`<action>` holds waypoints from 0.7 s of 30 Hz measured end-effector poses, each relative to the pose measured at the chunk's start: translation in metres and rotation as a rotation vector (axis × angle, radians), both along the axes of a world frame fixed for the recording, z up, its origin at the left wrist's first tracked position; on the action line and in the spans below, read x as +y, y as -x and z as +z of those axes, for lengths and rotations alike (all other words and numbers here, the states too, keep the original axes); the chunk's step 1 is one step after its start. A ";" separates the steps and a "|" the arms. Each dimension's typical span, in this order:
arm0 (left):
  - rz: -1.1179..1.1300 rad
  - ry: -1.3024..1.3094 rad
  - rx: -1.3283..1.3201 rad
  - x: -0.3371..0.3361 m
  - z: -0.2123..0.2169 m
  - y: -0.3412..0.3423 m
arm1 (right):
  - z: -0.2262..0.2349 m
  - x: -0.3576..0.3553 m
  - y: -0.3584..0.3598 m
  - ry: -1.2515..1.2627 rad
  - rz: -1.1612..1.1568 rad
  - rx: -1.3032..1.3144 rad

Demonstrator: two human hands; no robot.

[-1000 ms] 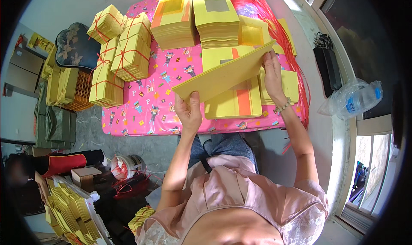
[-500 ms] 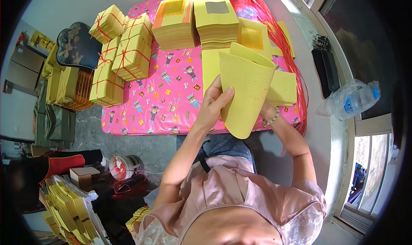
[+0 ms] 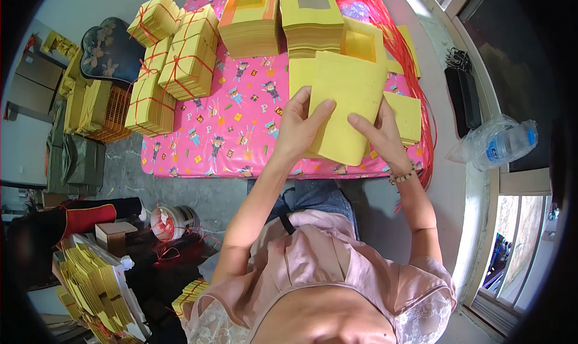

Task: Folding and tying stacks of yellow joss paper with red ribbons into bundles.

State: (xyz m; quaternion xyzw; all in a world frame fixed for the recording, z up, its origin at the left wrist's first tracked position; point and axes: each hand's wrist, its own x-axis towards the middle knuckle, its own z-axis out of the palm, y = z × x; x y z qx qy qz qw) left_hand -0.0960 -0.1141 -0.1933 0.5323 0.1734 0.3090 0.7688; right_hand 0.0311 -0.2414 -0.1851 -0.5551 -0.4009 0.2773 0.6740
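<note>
A sheaf of yellow paper sheets (image 3: 348,91) is held up over the near side of the pink table cover (image 3: 217,142). My left hand (image 3: 304,121) grips its left edge, thumb on the front. On the right edge, my right hand (image 3: 385,136) closes with its thumb on the front and fingers behind. A beaded bracelet (image 3: 403,176) circles my right wrist. Partly hidden behind the sheaf are more yellow sheets (image 3: 300,73), and a low yellow stack (image 3: 404,116) lies beside my right hand.
Two tall paper stacks (image 3: 250,34) stand at the back. Tied yellow bundles (image 3: 186,67) sit at the left, and red strings (image 3: 415,73) run down the right edge. A plastic bottle (image 3: 503,146) rests by the window. Below left are a bucket (image 3: 170,222) and more yellow bundles (image 3: 99,284).
The sheaf was curved and tilted; now it is flatter and faces me. My right hand has come from behind it to its right edge, thumb now in front.
</note>
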 end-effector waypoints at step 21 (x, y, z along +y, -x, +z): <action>-0.267 0.255 0.123 0.015 -0.001 0.000 | -0.011 -0.001 -0.011 0.208 0.073 0.373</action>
